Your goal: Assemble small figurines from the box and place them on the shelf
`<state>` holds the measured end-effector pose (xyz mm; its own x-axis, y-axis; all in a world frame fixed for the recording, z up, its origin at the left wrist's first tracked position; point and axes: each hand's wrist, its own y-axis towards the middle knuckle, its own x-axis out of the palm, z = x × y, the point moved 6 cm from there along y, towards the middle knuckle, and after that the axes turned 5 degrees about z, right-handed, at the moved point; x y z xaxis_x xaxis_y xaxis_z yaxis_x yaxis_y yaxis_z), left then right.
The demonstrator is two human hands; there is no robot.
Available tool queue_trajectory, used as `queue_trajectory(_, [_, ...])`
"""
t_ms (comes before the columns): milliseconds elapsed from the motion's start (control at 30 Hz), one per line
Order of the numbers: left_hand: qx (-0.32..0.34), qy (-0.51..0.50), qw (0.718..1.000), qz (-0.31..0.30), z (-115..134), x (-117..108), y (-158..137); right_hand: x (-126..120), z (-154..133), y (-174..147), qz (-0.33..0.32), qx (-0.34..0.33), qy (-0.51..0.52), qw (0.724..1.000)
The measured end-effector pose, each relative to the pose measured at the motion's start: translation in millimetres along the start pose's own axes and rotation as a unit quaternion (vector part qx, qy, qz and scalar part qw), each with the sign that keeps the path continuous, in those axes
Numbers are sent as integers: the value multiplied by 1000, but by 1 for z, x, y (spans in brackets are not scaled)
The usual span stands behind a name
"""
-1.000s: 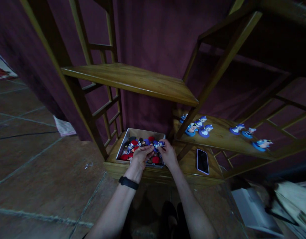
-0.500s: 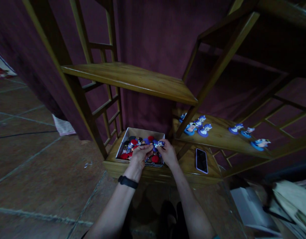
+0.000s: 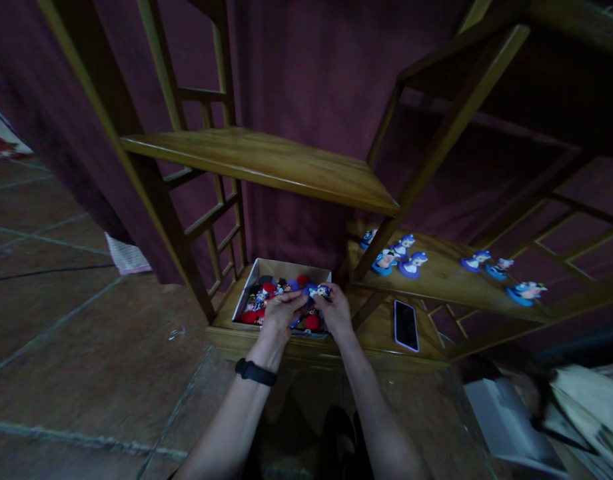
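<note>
Between my two hands is a small purple-and-white figurine (image 3: pixel 316 291), held above the right part of an open cardboard box (image 3: pixel 256 268). My left hand (image 3: pixel 281 313) pinches its left side, where the purple base seems to be. My right hand (image 3: pixel 336 310) has its fingers closed on the figurine's right end. Fingers cover part of it. Several small red, black and purple figurines (image 3: pixel 269 288) lie jumbled in the box. A red round piece (image 3: pixel 312 323) shows just below my hands.
Several figurines on round bases, such as a purple one (image 3: pixel 413 265), stand on the right shelf (image 3: pixel 446 280). A phone (image 3: pixel 405 325) lies on the lower board. A wooden shelf (image 3: pixel 266 160) juts out above the box. A white box (image 3: pixel 506 417) is on the floor at right.
The figurine has turned a little between my fingers and lies more level. Both hands stay over the box, and the view has shifted slightly.
</note>
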<state>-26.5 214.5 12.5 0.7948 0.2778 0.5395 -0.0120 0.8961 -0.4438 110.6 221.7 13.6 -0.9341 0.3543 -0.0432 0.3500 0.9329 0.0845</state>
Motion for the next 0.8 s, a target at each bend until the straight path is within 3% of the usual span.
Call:
queue_trajectory(133, [-22,-9,999,21,0,-4,2,-1,2,-3,17,47,57,997])
queue_trajectory(267, [-31,-11,999,16,-1,-3,2,-1,0,-3,12,40,51,998])
queue_trajectory(533, [-27,-13,1000,10,1,-1,-1,-1,-12,-1,-13,-53,-64,996])
queue_trajectory(800, [-3,-22,1000,9,-5,-5,1,-1,-38,-17,-18,-147,-227,963])
